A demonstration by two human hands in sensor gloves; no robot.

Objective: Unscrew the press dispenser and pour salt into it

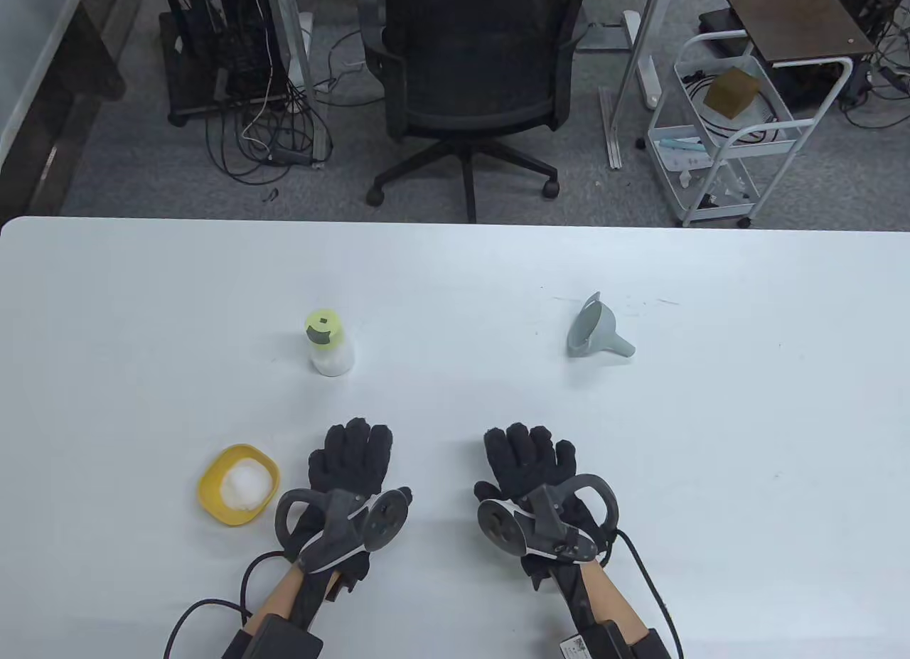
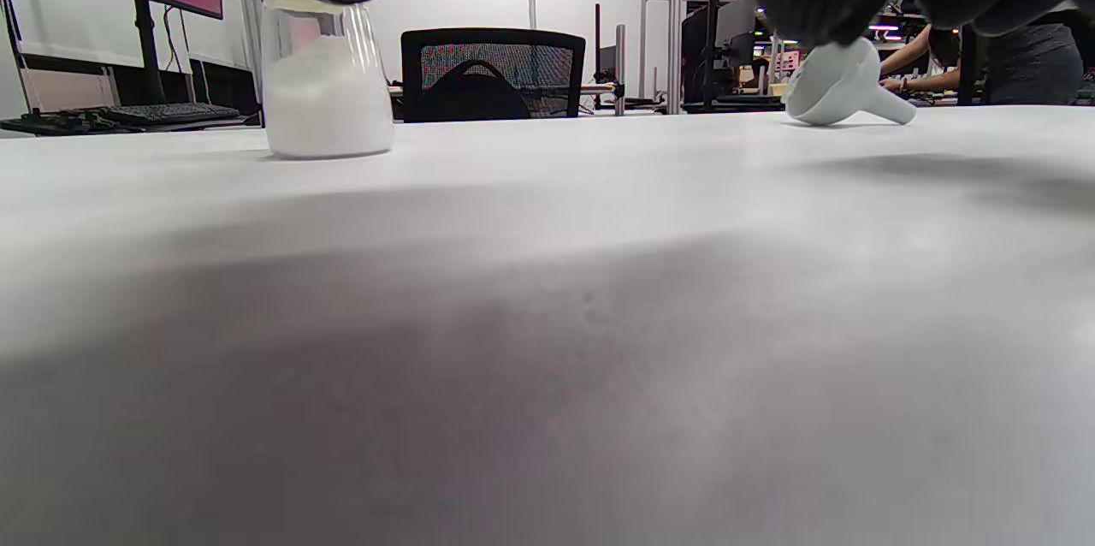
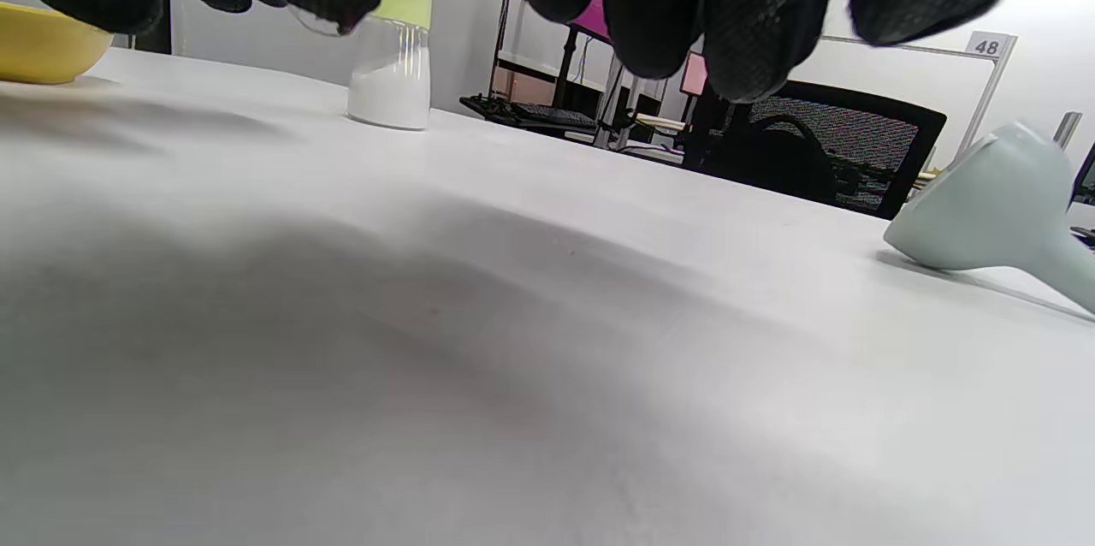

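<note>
The press dispenser [image 1: 330,344] is a clear jar with a yellow-green cap and white salt in its lower part; it stands upright left of the table's middle, and shows in the left wrist view [image 2: 323,84] and right wrist view [image 3: 392,58]. A yellow bowl [image 1: 237,484] of salt sits at the front left, its rim also in the right wrist view [image 3: 43,45]. A grey funnel [image 1: 596,328] lies on its side at the right. My left hand [image 1: 350,454] and right hand [image 1: 530,457] rest flat on the table, fingers spread, holding nothing.
The white table [image 1: 746,417] runs the full width; its far edge lies beyond the dispenser. A black office chair [image 1: 469,69] stands behind it, with a white cart [image 1: 725,129] at the back right. The funnel shows in the left wrist view [image 2: 843,84] and right wrist view [image 3: 997,204].
</note>
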